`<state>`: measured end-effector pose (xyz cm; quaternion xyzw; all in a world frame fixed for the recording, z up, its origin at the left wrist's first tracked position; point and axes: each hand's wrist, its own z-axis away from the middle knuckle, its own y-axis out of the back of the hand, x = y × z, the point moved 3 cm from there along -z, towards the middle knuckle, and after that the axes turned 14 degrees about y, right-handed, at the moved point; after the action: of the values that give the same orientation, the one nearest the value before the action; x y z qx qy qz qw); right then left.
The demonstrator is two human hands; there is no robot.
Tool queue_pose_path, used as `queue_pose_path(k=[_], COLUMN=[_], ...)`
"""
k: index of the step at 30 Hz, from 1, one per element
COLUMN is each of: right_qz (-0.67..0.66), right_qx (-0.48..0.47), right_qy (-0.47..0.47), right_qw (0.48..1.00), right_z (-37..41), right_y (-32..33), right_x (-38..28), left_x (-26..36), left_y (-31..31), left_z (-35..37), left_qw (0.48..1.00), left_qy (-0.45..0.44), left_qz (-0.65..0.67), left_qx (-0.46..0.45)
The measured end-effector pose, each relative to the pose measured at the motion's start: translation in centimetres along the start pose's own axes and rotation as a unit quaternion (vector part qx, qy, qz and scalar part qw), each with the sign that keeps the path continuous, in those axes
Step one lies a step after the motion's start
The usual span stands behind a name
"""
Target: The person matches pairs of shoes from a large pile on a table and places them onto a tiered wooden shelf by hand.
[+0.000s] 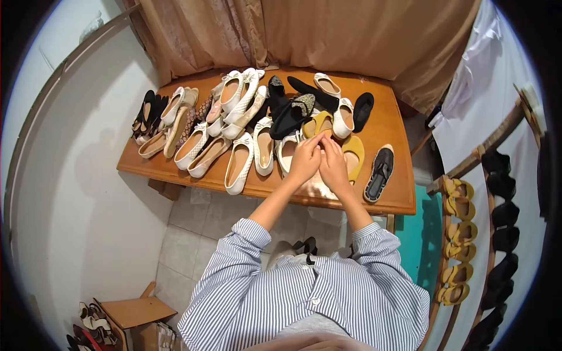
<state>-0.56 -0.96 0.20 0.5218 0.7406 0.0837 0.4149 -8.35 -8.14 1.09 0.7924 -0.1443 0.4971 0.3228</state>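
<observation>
Both of my hands meet over the front part of a wooden table (269, 190). My left hand (307, 157) and my right hand (333, 162) touch at the fingertips, with the fingers pressed together. Whatever they may hold between them is hidden. Just beyond the fingertips lies a yellow shoe (319, 124), and another yellow shoe (353, 153) is beside my right hand. A white shoe (287, 153) sits left of my left hand, partly covered by it. Further right is a black flat shoe (380, 174) with a pale sole edge.
Many white, black and patterned flats, such as a white quilted shoe (239, 164), crowd the table's left and middle. Brown curtains (351, 41) hang behind. Racks of yellow shoes (459, 234) and black shoes (504, 213) stand right. More shoes (96, 322) are at lower left.
</observation>
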Motion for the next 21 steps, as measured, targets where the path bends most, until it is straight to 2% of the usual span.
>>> queue_pose_path(k=[5, 7, 8, 10, 12, 14, 16, 18, 19, 21], right_qz=[0.035, 0.064, 0.090, 0.078, 0.115, 0.136, 0.163, 0.146, 0.130, 0.109], right_qx=[-0.099, -0.120, -0.138, -0.163, -0.198, -0.231, -0.188, -0.187, -0.169, -0.156], right_qy=[-0.028, -0.046, -0.059, -0.089, -0.044, -0.041, -0.002, -0.009, -0.040, -0.074], right_qw=[0.994, 0.990, 0.985, 0.980, 0.972, 0.963, 0.969, 0.972, 0.976, 0.979], right_z=[-3.1, -3.8, -4.0, -4.5, -4.1, -3.2, -2.8, -2.2, -1.9, -0.8], right_y=[-5.5, -7.3, -8.1, -9.2, -11.0, -12.3, -12.9, -12.8, -12.7, -12.7], right_x=[3.1, 4.1, 4.5, 4.4, 4.8, 5.3, 4.7, 4.4, 4.2, 3.8], left_x=[-5.2, -7.4, -8.2, -10.3, -12.7, -14.2, -13.4, -13.4, -13.3, -13.4], left_y=[2.4, 3.0, 3.2, 3.3, 3.2, 3.1, 4.3, 6.2, 7.4, 9.2], left_z=[-3.9, -5.1, -5.5, -6.5, -7.2, -7.1, -6.7, -6.4, -6.4, -5.6], left_qw=[0.995, 0.972, 0.973, 0.928, 0.928, 0.903, 0.923, 0.987, 0.999, 0.998], left_qy=[0.039, 0.103, 0.104, 0.161, 0.152, 0.162, 0.149, 0.104, 0.034, 0.050], left_qz=[-0.092, -0.209, -0.208, -0.335, -0.337, -0.385, -0.345, -0.108, -0.042, -0.003], left_qx=[0.010, 0.015, 0.008, -0.020, -0.050, -0.097, -0.081, -0.063, -0.007, 0.039])
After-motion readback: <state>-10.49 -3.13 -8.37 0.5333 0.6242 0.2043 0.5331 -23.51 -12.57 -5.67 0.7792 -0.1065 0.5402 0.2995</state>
